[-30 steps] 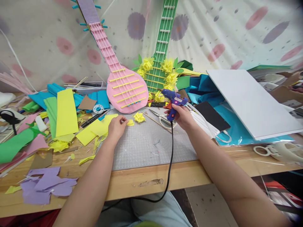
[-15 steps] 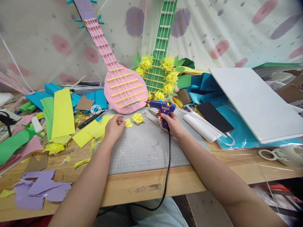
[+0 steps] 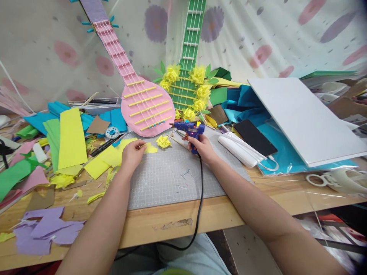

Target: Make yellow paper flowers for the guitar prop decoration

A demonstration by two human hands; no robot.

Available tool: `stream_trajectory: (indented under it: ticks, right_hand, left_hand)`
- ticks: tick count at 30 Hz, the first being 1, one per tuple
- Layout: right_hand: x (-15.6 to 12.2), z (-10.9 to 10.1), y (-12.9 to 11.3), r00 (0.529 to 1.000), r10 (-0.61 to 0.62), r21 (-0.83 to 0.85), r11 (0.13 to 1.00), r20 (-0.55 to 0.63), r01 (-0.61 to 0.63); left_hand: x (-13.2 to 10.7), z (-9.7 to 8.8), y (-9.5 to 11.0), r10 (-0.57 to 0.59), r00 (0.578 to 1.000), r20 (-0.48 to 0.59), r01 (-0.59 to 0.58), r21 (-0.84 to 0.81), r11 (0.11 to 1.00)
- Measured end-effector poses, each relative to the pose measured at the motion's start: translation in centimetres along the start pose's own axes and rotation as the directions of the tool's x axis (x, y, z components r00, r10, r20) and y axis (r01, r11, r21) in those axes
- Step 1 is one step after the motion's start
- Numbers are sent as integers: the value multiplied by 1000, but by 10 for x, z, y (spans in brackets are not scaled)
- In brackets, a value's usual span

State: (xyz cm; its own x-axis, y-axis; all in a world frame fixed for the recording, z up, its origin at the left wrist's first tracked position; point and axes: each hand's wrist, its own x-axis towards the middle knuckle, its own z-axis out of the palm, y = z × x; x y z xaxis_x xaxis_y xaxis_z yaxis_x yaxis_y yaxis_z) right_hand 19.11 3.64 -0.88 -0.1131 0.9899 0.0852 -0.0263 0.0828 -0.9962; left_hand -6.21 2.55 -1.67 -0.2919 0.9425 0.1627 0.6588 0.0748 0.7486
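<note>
My right hand [image 3: 201, 146] is closed round the handle of a blue glue gun [image 3: 187, 128], whose nozzle points left over a grey cutting mat [image 3: 174, 175]. Its black cord [image 3: 197, 198] runs down over the table's front edge. My left hand [image 3: 132, 153] rests on the mat's left side, its fingers pinched on a small yellow paper piece [image 3: 150, 148]. A crumpled yellow paper flower [image 3: 163, 141] lies on the mat between the two hands, just below and left of the nozzle.
A pink paper guitar [image 3: 146, 107] and a green one with yellow flowers [image 3: 189, 88] lean against the back cloth. Coloured paper sheets [image 3: 70, 137] and purple scraps [image 3: 46, 229] litter the left. A white board [image 3: 304, 118], black phone [image 3: 254, 137] and scissors [image 3: 321, 179] lie on the right.
My right hand has brought the glue gun left and down, from near the green guitar to just beside the yellow flower. My left hand has stayed on the yellow paper piece.
</note>
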Motion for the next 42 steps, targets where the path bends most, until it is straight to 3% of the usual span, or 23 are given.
stream_trajectory:
  ticks: [7,13,19,22,25,30,35,42]
  right_hand:
    - [-3,17,10,993,92,188,977,74,-104]
    - [10,7,24,999,18,42,999,-30,-16]
    - [13,4,21,997,-6,53,999,-77,10]
    - [9,5,17,998,-18,35,999,-56,20]
    - [3,7,12,1000,-16,22,1000,-21,17]
    - [-4,7,3,999,-5,-165,986,42,12]
    - [-8,6,1,992,69,-369,929,109,-24]
    - [-8,7,0,995,-35,-519,851,94,79]
  left_hand:
    - [2,3,-7,-10,1000,-4,10,-4,1000]
    - [-1,1,-2,-10,999,-47,10,-1,1000]
    - [-2,-4,4,106,965,-240,-97,48,994]
    - [-4,-4,7,111,953,-281,-116,-1,993]
    - [-7,-1,11,68,965,-254,-104,-130,986]
    - [-15,13,17,42,982,-186,-100,-313,944]
    - [-19,23,20,31,990,-135,-78,-354,932]
    - [-20,21,21,35,989,-146,-83,-341,936]
